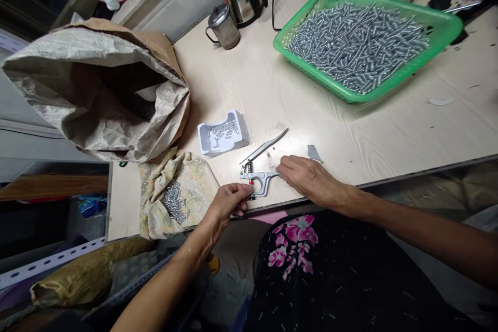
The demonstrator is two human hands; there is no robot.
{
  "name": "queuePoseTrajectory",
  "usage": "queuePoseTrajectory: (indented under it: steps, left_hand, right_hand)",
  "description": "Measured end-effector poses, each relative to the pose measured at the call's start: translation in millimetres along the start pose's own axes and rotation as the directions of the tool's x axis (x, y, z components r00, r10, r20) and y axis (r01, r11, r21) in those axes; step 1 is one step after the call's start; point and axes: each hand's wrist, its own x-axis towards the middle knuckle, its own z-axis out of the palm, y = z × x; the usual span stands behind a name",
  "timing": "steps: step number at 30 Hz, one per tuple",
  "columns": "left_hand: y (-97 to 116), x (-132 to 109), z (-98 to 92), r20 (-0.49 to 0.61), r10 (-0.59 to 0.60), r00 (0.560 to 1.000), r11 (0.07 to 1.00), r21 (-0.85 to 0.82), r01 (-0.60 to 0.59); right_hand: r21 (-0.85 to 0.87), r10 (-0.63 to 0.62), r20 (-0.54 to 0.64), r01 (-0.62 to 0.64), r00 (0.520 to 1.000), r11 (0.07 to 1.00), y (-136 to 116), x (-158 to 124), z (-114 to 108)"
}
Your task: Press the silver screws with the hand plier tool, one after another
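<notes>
Flowered clothing (298,249) sits below 1 pair of pliers (266,176); right hand (313,177) clamped on their handle, left hand (229,200) pinched together at their head.

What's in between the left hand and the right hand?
In the head view, a silver pliers-like tool lies between the left hand and the right hand, with a red bit near the left one.
</notes>
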Motion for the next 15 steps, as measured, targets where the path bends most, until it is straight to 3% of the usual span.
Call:
queuePoseTrajectory:
  steps: [4,10,15]
  left_hand:
    - [1.2,0.1,-0.1,0.024,-0.031,0.999,0.998,-0.054,0.033]
    - [-4.8,2.5,0.3,-0.017,0.07,0.997,0.996,-0.059,-0.07]
    - [-0.9,5.2,-2.8,0.022,0.016,1.0,0.998,-0.06,-0.015]
  right_hand:
    - [0.015,-0.004,-0.009,0.004,1.0,1.0,-0.2,-0.8,0.4]
    - [-0.039,-0.009,-0.03,0.007,1.0,0.999,-0.2,-0.4,3.2]
    - [-0.047,-0.008,-0.022,0.007,1.0,0.999,0.5,-2.0,4.5]
